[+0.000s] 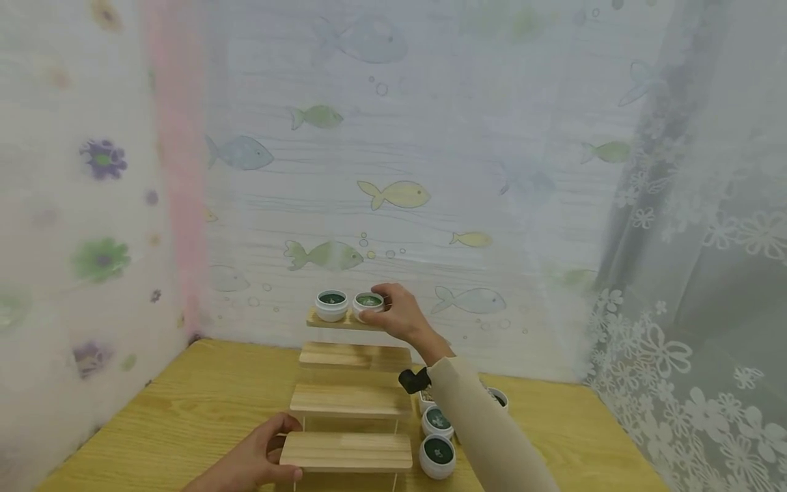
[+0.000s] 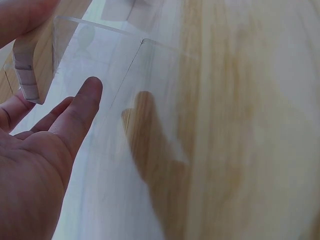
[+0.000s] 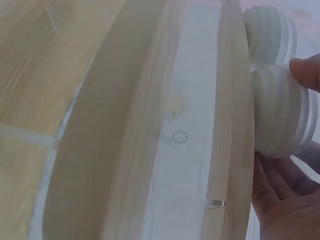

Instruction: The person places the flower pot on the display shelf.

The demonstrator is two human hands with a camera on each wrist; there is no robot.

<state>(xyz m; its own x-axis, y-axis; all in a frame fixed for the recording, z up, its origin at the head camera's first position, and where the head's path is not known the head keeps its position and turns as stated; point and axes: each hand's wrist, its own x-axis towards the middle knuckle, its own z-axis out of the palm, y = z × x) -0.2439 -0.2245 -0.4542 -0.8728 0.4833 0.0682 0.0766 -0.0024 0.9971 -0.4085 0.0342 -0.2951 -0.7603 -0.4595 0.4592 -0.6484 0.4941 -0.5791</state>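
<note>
A stepped display stand with wooden boards on clear supports stands on the table. My right hand holds a small round white pot with a green top between thumb and fingers, at the top board. Just left of it on that board sits a matching white pot. In the right wrist view the held pot is right at the board's surface. Lower down, my left hand grips the left end of the lowest board, thumb at its front edge. The left wrist view shows that board's end between thumb and fingers.
Several more white pots are grouped right of the stand, partly hidden under my right forearm. The yellow wood-grain table meets a wall with printed fish behind. A lace curtain hangs at the right.
</note>
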